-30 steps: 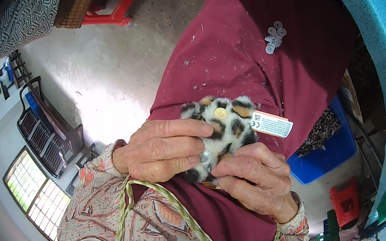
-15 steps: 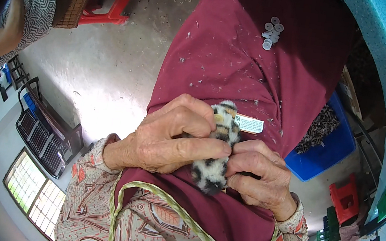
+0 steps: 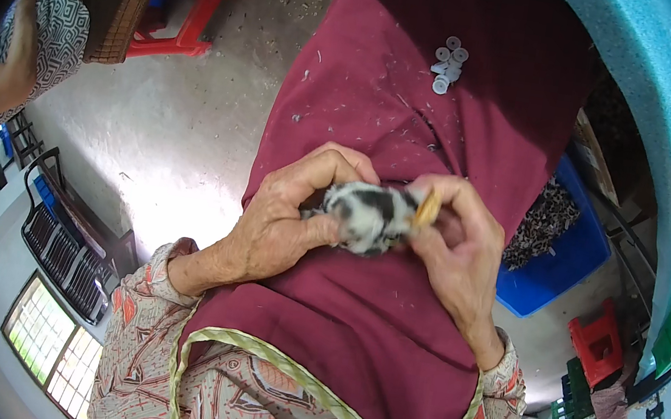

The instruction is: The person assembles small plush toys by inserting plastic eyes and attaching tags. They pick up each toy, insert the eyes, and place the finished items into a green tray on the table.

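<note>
Between my two hands is a small furry piece (image 3: pixel 368 218), white with black patches and some tan, probably a plush toy part; it is slightly blurred. My left hand (image 3: pixel 289 203) grips one end, thumb below and fingers above. My right hand (image 3: pixel 460 236) pinches the other end, where a tan flap or tag (image 3: pixel 428 209) stands out, smeared by motion. Beneath them a maroon apron (image 3: pixel 315 292), flecked with loose fluff, covers my lap. Several small white plastic discs (image 3: pixel 450 63) lie in a cluster on the apron's far part.
A blue bin (image 3: pixel 553 279) of spotted furry pieces (image 3: pixel 543 226) stands at right, near a light-blue curved edge (image 3: pixel 651 99). Red stools (image 3: pixel 184 4) are at far left and right (image 3: pixel 598 339). Another person's arm (image 3: pixel 12 70) shows at far left. Dark metal chairs (image 3: pixel 65 240) stand along the left.
The furry piece has turned from upright to crosswise and moved up. My right hand has risen to its right end, and the white printed label no longer shows.
</note>
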Available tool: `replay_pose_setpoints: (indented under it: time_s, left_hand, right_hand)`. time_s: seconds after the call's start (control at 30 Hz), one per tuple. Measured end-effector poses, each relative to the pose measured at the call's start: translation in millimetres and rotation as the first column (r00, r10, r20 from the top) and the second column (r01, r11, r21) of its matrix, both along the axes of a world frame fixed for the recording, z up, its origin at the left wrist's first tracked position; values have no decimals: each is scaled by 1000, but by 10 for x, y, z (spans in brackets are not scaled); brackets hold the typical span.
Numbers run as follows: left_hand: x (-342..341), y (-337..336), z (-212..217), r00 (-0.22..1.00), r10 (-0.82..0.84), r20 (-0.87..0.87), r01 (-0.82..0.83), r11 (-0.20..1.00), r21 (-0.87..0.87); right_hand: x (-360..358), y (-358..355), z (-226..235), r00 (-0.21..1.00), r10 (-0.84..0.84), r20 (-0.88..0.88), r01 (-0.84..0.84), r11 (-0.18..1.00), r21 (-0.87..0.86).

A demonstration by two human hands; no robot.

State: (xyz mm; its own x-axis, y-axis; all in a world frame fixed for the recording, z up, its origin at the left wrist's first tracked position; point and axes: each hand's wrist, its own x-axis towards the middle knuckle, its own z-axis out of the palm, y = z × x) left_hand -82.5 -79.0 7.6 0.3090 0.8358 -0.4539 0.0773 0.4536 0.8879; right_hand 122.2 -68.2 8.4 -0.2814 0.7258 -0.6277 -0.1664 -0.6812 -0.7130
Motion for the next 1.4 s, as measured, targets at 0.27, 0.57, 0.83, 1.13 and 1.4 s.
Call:
replay_pose_setpoints:
  time_s: [0.27, 0.57, 0.83, 1.13, 1.4]
  left_hand:
    - [112, 151, -70, 905, 362, 222, -211, 838, -504]
    - [209, 189, -31, 955, 255, 151, -172, 892, -418]
    - [251, 208, -121, 937, 302, 176, -159, 817, -555]
    - [165, 273, -228, 920, 276, 278, -7, 721, -693]
    - [187, 370, -167, 892, 320, 318, 71, 596, -800]
  right_hand:
    - [46, 35, 97, 958, 69, 278, -201, 855, 478]
    - [28, 80, -2, 924, 97, 369, -286, 817, 500]
    - [117, 83, -94, 938, 119, 324, -260, 862, 435]
    - [349, 69, -259, 986, -5, -168, 13, 999, 46]
    - [168, 206, -386, 988, -146, -43, 149, 984, 99]
